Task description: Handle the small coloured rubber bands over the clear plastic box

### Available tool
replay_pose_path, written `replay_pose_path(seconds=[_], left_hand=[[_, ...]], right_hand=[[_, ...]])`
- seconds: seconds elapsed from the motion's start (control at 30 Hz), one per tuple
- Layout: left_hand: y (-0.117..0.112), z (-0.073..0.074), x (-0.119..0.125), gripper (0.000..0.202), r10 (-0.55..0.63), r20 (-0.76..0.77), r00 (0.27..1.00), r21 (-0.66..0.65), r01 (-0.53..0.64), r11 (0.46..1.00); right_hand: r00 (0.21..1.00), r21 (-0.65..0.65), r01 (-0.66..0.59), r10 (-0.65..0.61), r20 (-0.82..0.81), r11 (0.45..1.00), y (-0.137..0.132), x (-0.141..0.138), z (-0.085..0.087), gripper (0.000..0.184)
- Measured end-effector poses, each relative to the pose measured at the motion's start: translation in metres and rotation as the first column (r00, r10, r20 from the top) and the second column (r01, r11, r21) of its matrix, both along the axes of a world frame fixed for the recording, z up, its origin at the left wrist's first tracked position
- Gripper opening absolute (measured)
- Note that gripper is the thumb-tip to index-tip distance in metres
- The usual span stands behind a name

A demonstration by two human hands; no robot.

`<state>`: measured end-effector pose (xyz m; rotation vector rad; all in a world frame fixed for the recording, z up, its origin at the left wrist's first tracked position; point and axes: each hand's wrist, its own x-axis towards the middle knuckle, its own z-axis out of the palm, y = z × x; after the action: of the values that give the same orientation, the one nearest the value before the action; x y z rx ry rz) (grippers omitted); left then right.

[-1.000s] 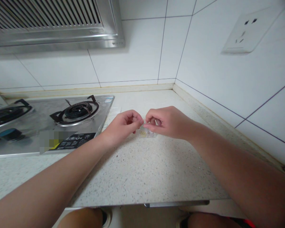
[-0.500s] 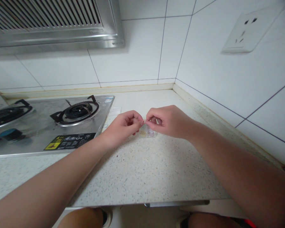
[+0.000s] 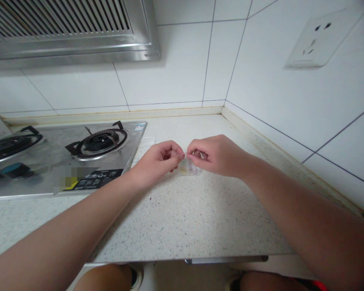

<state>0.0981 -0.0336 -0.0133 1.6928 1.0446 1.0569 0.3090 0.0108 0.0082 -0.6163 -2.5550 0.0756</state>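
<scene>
My left hand (image 3: 159, 160) and my right hand (image 3: 216, 154) meet over the speckled countertop (image 3: 185, 218). Both pinch the top edge of a small clear plastic packet (image 3: 188, 168), thumb and forefinger tips nearly touching each other. The packet hangs just above the counter and holds small round pieces, one yellowish, too small to name. The other fingers of both hands are curled in.
A steel gas hob (image 3: 63, 157) with a black burner (image 3: 100, 140) lies to the left, with a clear flat sheet (image 3: 145, 142) beside it. A range hood (image 3: 69, 28) hangs above. Tiled walls close the corner; a wall socket (image 3: 317, 40) is at upper right.
The hands have stayed almost still; the packet hangs a little lower and fuller below the fingertips than a second ago.
</scene>
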Motion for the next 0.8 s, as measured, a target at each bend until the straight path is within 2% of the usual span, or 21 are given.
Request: replay_pose_path(seconds=[0.8], left_hand=[[-0.002,0.0027,0.0005,0.005,-0.027,0.002,1.0,0.017,0.027,0.999]], right_hand=[[1.0,0.086,-0.029,0.029,-0.001,0.996,0.0021,0.0001,-0.0022,0.015]])
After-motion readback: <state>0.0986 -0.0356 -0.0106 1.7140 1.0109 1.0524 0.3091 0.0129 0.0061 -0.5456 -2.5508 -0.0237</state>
